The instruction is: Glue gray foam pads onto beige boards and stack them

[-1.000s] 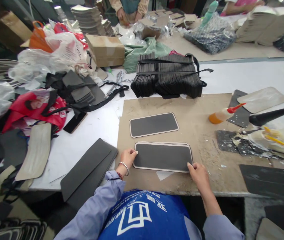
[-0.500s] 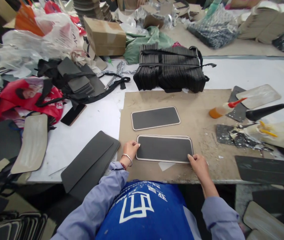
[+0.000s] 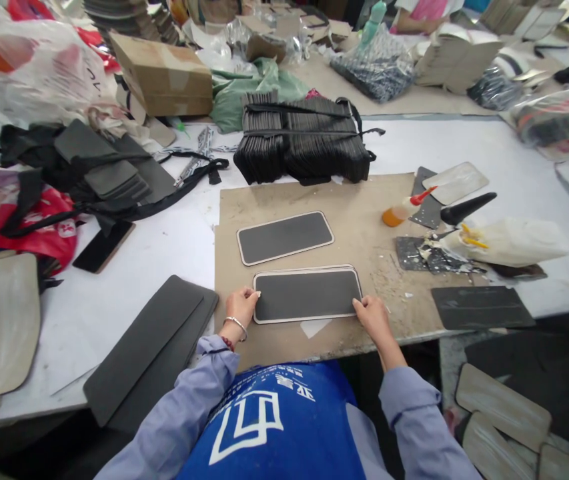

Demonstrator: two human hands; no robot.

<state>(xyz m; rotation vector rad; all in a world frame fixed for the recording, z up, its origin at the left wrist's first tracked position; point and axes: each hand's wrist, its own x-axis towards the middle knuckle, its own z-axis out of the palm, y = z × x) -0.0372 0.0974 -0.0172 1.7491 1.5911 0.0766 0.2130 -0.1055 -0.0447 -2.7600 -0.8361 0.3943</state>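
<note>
Desk [image 3: 174,243] and brown board [image 3: 364,233] beneath panel stack [image 3: 307,295]. Strapped black bundle [image 3: 307,143] well beyond stack. Stack's long axis runs left-right between hands, both touching: left hand [image 3: 241,308] grip pinching left end, right hand [image 3: 375,318] grip pinching near right corner. Single panel [image 3: 285,238] just beyond, askew, nearest obstacle. Orange-filled bottle [image 3: 398,213] beyond, rightward.

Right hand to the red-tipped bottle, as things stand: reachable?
Probably yes. The bottle is ahead of the right hand, slightly rightward, with nothing tall between them on the brown sheet. The hand would likely need to leave the dark panel's near right corner first.
</note>
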